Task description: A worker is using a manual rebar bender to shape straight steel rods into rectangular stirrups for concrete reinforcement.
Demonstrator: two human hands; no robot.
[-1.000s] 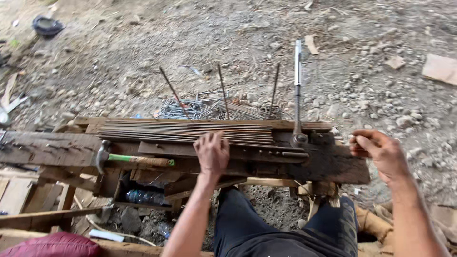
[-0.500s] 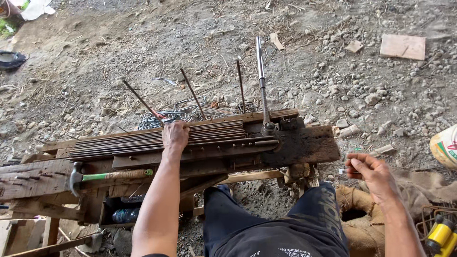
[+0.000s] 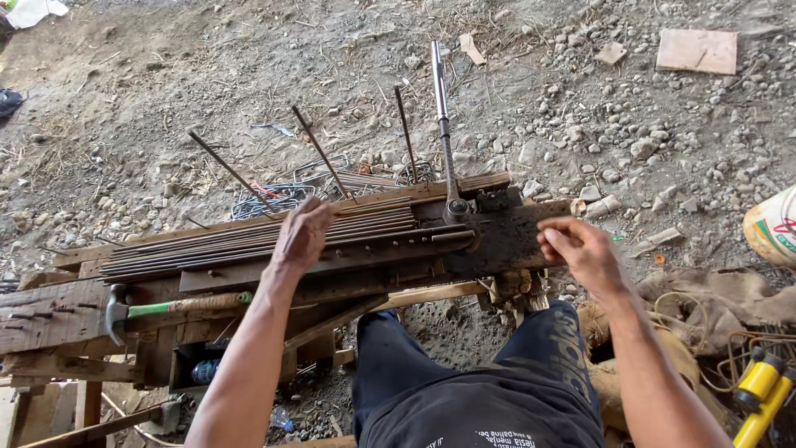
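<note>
Two hands at a rough wooden bench, one bundle of rods.

Left hand lies flat, fingers loose, on top of the rods, which sit lengthwise along the bench; too many thin rods to count. Right hand hovers at the bench's right end with fingers curled, can't tell if it's pinching anything. One lever stands up from the dark plate. Three bent rods stick up behind. One hammer with a green handle lies on the left. Two yellow tool handles at bottom right.
</note>
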